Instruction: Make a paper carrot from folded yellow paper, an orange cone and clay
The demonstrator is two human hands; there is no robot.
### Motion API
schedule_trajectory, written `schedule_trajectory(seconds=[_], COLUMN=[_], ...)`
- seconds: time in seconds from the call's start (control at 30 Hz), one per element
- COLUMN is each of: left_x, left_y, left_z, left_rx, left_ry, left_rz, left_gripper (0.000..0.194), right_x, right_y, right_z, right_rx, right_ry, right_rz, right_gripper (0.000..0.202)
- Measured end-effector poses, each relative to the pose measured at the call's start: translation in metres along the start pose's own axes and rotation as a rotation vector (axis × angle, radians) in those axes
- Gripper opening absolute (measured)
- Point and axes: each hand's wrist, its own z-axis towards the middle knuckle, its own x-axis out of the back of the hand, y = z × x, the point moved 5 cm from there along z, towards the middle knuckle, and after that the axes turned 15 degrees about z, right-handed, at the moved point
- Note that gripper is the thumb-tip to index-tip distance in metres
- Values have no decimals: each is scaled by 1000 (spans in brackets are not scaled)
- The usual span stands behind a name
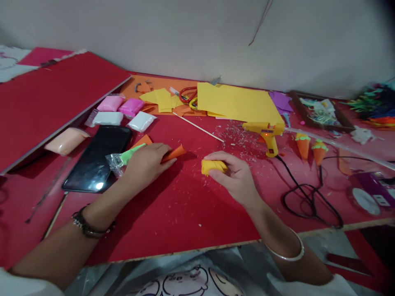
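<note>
Head view: orange cone [175,153] pinched in left hand [150,161], grip nearly closed round it, just above red worktop [173,213], right of black phone [98,158]. Pleated yellow piece [213,166] held in right hand [233,174], thumb and fingers parted by its thickness. Yellow glue gun [266,135] placed beyond right hand, red light lit; label on its body seen, too small to be read. No brand readable on phone.

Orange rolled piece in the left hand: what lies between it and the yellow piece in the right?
Only red tabletop shows between the orange piece and the yellow piece in the head view, apart from perhaps tiny flecks.
</note>
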Motion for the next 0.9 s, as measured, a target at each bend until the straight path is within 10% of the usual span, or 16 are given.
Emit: schedule_trajectory(seconds=[0.9], left_x=[11], left_y=[36], left_z=[-17], left_rx=[-128], left_ry=[27], left_rz=[-264], left_gripper=[14], right_x=[1], right_y=[15], right_z=[-2], right_rx=[-93], right_ry=[111], right_rz=[213], right_gripper=[16])
